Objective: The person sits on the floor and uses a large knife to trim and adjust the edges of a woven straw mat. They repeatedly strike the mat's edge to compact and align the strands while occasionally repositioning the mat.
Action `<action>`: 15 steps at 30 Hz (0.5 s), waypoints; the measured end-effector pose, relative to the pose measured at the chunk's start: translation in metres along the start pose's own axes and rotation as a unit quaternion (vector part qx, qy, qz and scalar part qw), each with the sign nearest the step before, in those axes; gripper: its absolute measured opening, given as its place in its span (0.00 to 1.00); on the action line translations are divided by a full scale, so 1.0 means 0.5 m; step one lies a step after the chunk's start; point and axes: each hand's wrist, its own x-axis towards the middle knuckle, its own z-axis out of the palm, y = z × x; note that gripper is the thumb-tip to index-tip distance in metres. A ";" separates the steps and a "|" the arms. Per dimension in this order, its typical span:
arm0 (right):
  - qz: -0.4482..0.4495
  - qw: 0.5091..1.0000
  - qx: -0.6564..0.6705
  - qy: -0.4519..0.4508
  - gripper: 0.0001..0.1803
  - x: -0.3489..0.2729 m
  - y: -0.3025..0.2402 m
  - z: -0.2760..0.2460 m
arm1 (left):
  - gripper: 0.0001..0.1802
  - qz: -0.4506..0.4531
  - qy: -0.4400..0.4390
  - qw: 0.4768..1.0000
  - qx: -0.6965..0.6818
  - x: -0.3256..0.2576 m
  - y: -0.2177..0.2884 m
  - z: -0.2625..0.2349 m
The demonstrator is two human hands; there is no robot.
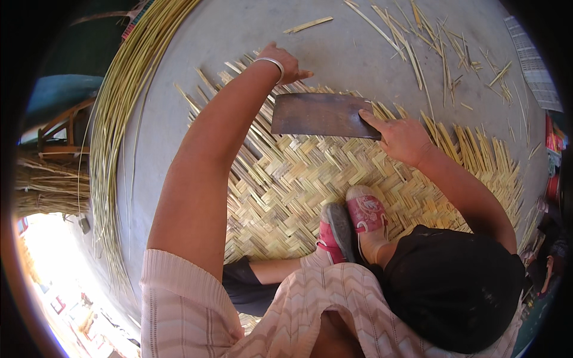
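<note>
Clock used: head view, 12 at the top, everything measured from the middle.
Woven mat: the piece being worked on. Covers the middle and runs out to about 3 o'clock, lying on the grey floor.
Left hand: at 12 o'clock, over the loose strip ends. Looks half spread with one digit poking toward 3, but the palm side is hidden, so can't tell if it's pinching a strip.
Right hand: around 2 o'clock, closed around the near end of a broad cleaver, one digit laid along the metal. Handle's hidden.
Step, my guess: sorting out the mat's unfinished edge, blade roughly lined up with it. Can't tell if the metal touches the weave.
Next move, imo: calls for a steady blade, strips lying neatly under it, and the left hand's digits well away from the cutting side.
Ragged edge: strip ends stick out from 11 round to 3, so easy to snag.
Open room: decent bare floor past the edge, 12 to 1, with one stray strip on it.
Tighter spots: loose strips toward half past 1, long reed bundle curving from 11 to 8, pink shoes on the weave at 4 to 5.
</note>
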 end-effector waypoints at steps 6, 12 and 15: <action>0.041 0.999 -0.022 -0.025 0.38 0.037 -0.007 -0.029 | 0.42 -0.024 -0.051 0.998 -0.014 -0.006 -0.019 -0.016; 0.085 0.993 -0.028 -0.078 0.39 0.067 -0.020 -0.017 | 0.22 -0.032 -0.086 0.994 -0.057 -0.019 -0.010 0.014; 0.093 0.991 -0.024 -0.094 0.40 0.079 -0.020 0.004 | 0.18 -0.039 -0.051 0.995 -0.076 -0.028 0.005 0.042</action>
